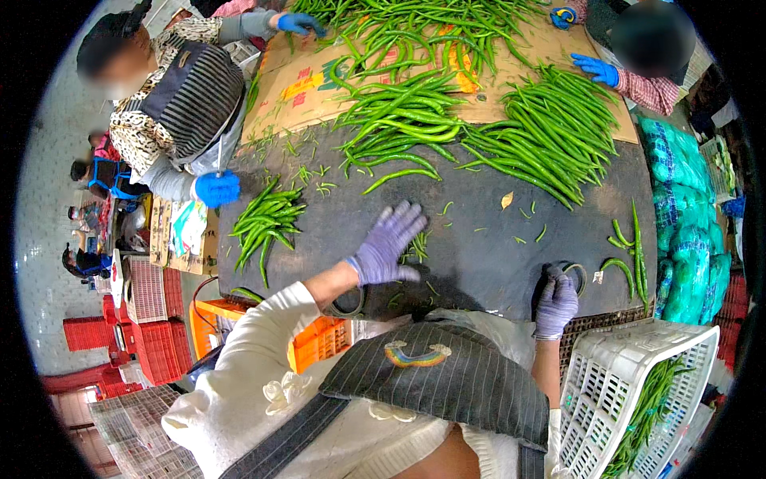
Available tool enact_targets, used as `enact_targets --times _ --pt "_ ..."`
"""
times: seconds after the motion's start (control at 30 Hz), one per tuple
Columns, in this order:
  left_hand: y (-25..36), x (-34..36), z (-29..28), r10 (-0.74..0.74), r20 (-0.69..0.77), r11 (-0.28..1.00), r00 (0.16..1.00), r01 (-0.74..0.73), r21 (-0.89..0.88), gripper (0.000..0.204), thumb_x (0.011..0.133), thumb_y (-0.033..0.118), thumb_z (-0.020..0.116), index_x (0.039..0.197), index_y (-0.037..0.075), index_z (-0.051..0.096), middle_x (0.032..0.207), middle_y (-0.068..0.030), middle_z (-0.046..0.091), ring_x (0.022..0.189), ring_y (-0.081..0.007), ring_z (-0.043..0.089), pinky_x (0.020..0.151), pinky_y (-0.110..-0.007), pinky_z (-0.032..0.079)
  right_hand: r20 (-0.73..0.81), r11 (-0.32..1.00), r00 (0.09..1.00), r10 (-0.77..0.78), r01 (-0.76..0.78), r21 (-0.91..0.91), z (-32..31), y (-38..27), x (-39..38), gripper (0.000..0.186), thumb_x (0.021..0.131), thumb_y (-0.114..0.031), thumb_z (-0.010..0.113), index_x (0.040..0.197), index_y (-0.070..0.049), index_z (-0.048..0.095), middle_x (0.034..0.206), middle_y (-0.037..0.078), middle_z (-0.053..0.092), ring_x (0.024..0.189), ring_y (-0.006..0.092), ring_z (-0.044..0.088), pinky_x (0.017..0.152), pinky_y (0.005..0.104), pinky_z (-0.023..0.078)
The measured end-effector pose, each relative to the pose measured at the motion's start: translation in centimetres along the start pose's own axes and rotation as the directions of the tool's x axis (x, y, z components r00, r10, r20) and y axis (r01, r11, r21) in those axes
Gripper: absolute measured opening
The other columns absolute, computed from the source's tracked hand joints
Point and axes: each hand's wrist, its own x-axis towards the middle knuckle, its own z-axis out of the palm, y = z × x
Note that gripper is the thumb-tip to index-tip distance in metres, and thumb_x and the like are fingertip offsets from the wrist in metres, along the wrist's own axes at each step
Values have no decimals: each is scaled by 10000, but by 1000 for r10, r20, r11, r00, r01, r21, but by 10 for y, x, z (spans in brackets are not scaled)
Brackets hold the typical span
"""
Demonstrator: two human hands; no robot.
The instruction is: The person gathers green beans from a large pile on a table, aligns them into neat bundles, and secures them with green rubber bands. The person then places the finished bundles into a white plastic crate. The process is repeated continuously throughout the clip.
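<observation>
My left hand [388,243], in a purple-grey glove, reaches over the dark tabletop [319,215] with its fingers spread. Small green stem bits [415,249] lie beside and partly under it. My right hand [556,305], gloved alike, is closed at the table's near edge. A ring-shaped roll [576,276] sits against its fingers; whether they grip it, I cannot tell. Beyond my hands lie a heap of long green chili peppers [403,120] and a neater, aligned pile of peppers [550,136]. A smaller pepper bunch [267,219] rests at left, a few loose peppers [638,259] at right.
Cardboard [279,60] covers the far tabletop. A co-worker's blue-gloved hand [217,189] is at the left edge, another person's blue-gloved hand [597,69] at the far right. A white crate [594,383] with peppers stands near right, an orange crate [319,345] below the near edge.
</observation>
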Motion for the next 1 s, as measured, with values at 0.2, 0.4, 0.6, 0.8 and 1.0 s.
enact_targets --times 0.2,0.4,0.6,0.8,1.0 --pt "46 -1 1 102 85 993 991 -106 45 1106 592 631 753 1492 166 308 1564 -191 195 1439 -431 155 1144 -593 113 -10 998 1000 20 -21 -53 0 3 -2 197 844 -77 570 1007 -115 675 892 138 663 782 345 632 698 423 505" --pt "53 44 24 -12 -196 982 981 48 180 894 747 657 628 1465 190 373 1552 -176 239 1435 -417 172 1136 -597 110 -29 1000 1000 2 -3 -17 0 5 -1 176 838 -97 600 997 -103 676 885 131 671 798 330 637 729 425 506" --pt "63 63 34 160 -93 985 983 -165 -51 867 709 658 659 1400 175 456 1495 -121 372 1416 -360 251 1147 -562 162 -53 999 998 -46 45 -26 2 8 -2 203 832 -98 598 1021 -127 667 899 117 670 811 329 639 728 424 508" --pt "64 -3 47 283 -101 948 954 -295 -124 384 727 311 728 1043 130 603 1171 -122 571 1145 -336 525 1000 -479 391 21 997 999 36 -35 -62 -4 0 -2 191 845 -118 584 1015 -146 667 906 118 665 815 331 637 719 426 509" --pt "39 -28 36 139 -200 989 970 -126 77 233 722 202 689 901 102 579 998 -109 589 962 -322 554 841 -456 434 -21 1000 1000 -6 6 -4 -3 3 1 179 846 -131 584 1003 -142 669 894 104 664 799 323 635 720 432 505"
